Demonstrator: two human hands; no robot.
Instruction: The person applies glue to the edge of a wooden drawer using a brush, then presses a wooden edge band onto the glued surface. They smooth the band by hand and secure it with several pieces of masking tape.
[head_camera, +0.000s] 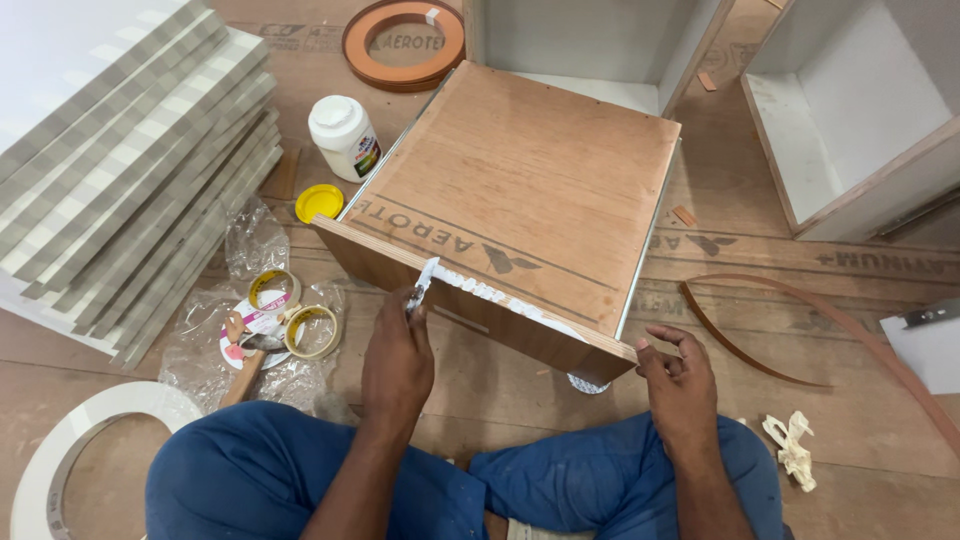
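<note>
Half of top edge of plywood box (520, 180) carries white glue (490, 293), roughly from your left hand to midway; stretch toward 3 o'clock looks bare, judging by raw ply showing. Your left hand (397, 362) clenches small spreader (420, 290), tip on glue at 12 o'clock of knuckles. Your right hand (678, 380) grips box corner at its 10 o'clock. Glue bottle (345, 137) stands uncapped, yellow cap (318, 202) beside it.

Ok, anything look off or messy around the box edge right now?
Nothing damaged. The white glue lies lumpy along the plywood box edge, only partly spread; the glue bottle stands open, its yellow cap on the floor.
</note>
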